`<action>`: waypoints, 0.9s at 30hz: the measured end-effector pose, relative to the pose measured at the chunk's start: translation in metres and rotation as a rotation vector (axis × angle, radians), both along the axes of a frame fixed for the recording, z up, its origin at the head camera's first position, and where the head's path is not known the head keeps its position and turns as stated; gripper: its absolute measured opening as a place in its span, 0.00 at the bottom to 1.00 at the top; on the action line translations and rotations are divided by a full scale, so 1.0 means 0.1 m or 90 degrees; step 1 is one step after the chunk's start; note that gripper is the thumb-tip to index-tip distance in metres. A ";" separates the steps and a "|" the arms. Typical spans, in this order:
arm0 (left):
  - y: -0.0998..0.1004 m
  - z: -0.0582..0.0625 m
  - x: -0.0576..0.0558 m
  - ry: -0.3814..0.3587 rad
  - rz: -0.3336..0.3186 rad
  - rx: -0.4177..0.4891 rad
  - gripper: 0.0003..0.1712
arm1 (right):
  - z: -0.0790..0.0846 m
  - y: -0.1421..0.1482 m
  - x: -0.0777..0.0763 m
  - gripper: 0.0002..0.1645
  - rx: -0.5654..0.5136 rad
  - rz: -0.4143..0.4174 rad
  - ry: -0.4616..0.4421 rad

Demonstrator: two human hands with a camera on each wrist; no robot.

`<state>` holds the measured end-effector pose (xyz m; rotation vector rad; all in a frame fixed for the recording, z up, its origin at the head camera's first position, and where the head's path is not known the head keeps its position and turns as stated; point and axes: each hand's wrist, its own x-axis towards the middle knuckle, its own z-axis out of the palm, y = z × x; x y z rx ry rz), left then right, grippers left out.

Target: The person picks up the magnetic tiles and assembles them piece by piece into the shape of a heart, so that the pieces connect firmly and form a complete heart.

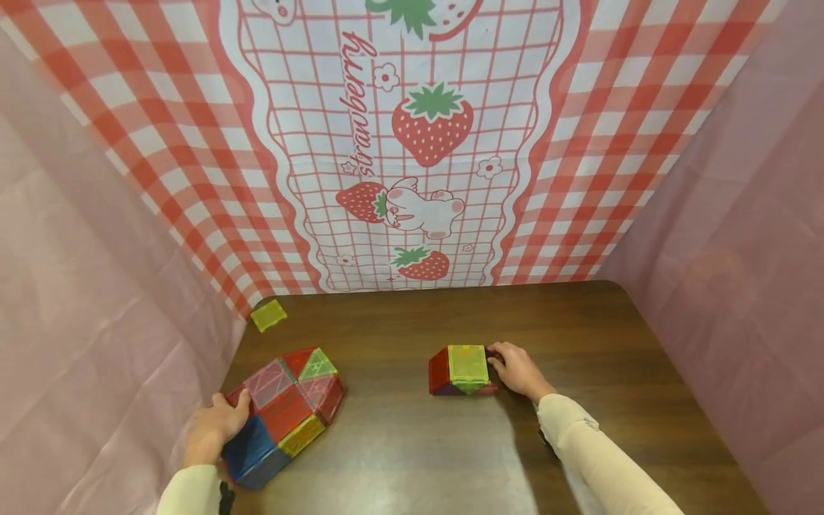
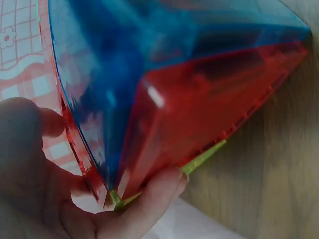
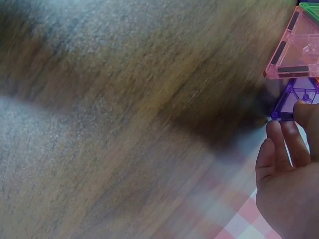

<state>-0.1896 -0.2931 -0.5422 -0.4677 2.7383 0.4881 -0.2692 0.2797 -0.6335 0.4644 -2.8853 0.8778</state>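
On the table's left side lies a large magnetic-tile build (image 1: 283,413), made of red, pink, green, yellow and blue translucent pieces. My left hand (image 1: 217,420) grips its left edge. In the left wrist view the thumb lies along a red tile (image 2: 199,109) beneath a blue tile (image 2: 89,59), fingers on the other side. Right of centre stands a smaller magnetic-tile build (image 1: 468,366) with a yellow top and red left side. My right hand (image 1: 520,370) is at its right side, pinching a purple triangular magnetic tile (image 3: 304,89) below a pink triangular tile (image 3: 284,57).
A single yellow tile (image 1: 268,315) lies at the back left corner of the wooden table (image 1: 399,458). A strawberry-print checked cloth (image 1: 412,143) hangs behind the table, and pink cloths (image 1: 721,236) hang along both sides.
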 end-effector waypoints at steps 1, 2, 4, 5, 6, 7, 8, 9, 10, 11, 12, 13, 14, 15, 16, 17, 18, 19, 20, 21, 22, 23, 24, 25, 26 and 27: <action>0.04 -0.01 -0.02 0.006 0.002 0.002 0.47 | -0.01 0.01 0.00 0.10 -0.001 -0.001 0.003; 0.09 -0.02 -0.04 0.009 0.003 0.006 0.48 | -0.01 0.02 0.01 0.09 -0.001 -0.003 0.006; 0.20 -0.03 -0.09 0.017 0.000 0.018 0.48 | -0.01 0.03 0.01 0.09 -0.005 -0.011 0.011; 0.27 -0.04 -0.12 0.020 -0.003 0.025 0.48 | -0.02 0.04 0.02 0.09 -0.004 -0.015 0.014; 0.35 -0.06 -0.14 0.025 -0.002 0.029 0.49 | -0.02 0.05 0.02 0.09 -0.006 -0.018 0.014; 0.43 -0.07 -0.17 0.031 -0.005 0.033 0.48 | -0.02 0.06 0.02 0.09 -0.005 -0.020 0.015; 0.51 -0.09 -0.20 0.041 -0.009 0.035 0.48 | -0.02 0.06 0.02 0.10 -0.002 -0.022 0.016; 0.59 -0.11 -0.22 0.052 -0.013 0.035 0.47 | -0.02 0.07 0.02 0.10 -0.004 -0.022 0.015; 0.68 -0.13 -0.24 0.062 -0.017 0.033 0.47 | -0.03 0.07 0.02 0.10 -0.004 -0.023 0.015; 0.77 -0.15 -0.26 0.072 -0.021 0.031 0.46 | -0.03 0.07 0.03 0.10 -0.005 -0.023 0.014; 0.85 -0.16 -0.27 0.083 -0.025 0.030 0.45 | -0.04 0.07 0.03 0.10 -0.006 -0.023 0.014; 0.92 -0.18 -0.29 0.093 -0.030 0.032 0.44 | -0.05 0.08 0.03 0.10 -0.005 -0.022 0.016; 0.99 -0.19 -0.30 0.099 -0.032 0.030 0.43 | -0.05 0.08 0.04 0.09 -0.004 -0.020 0.019; 1.06 -0.19 -0.30 0.103 -0.036 0.030 0.43 | -0.06 0.08 0.04 0.09 -0.006 -0.018 0.021; 1.12 -0.20 -0.31 0.107 -0.039 0.031 0.42 | -0.07 0.09 0.05 0.09 -0.004 -0.018 0.024; 1.17 -0.20 -0.31 0.109 -0.041 0.031 0.42 | -0.07 0.10 0.06 0.09 -0.004 -0.019 0.024; 1.21 -0.20 -0.31 0.109 -0.044 0.030 0.42 | -0.08 0.10 0.07 0.08 -0.005 -0.019 0.026; 1.24 -0.19 -0.32 0.105 -0.047 0.028 0.42 | -0.08 0.10 0.08 0.08 -0.006 -0.020 0.023; 1.25 -0.19 -0.32 0.098 -0.052 0.022 0.43 | -0.08 0.11 0.09 0.08 -0.005 -0.018 0.023; 1.26 -0.17 -0.33 0.090 -0.059 0.012 0.43 | -0.08 0.11 0.10 0.08 -0.006 -0.019 0.020; 1.25 -0.15 -0.35 0.079 -0.067 -0.001 0.43 | -0.09 0.11 0.11 0.08 -0.007 -0.019 0.018; 1.22 -0.13 -0.38 0.066 -0.075 -0.015 0.43 | -0.09 0.11 0.12 0.08 -0.008 -0.019 0.016; 1.19 -0.10 -0.41 0.055 -0.081 -0.026 0.43 | -0.09 0.10 0.14 0.08 -0.010 -0.018 0.016; 1.15 -0.08 -0.45 0.046 -0.088 -0.038 0.42 | -0.09 0.10 0.15 0.08 -0.008 -0.018 0.017; 1.10 -0.05 -0.50 0.036 -0.097 -0.048 0.42 | -0.10 0.09 0.17 0.08 -0.007 -0.018 0.017; 1.04 -0.03 -0.56 0.029 -0.102 -0.055 0.41 | -0.11 0.09 0.18 0.08 -0.005 -0.017 0.019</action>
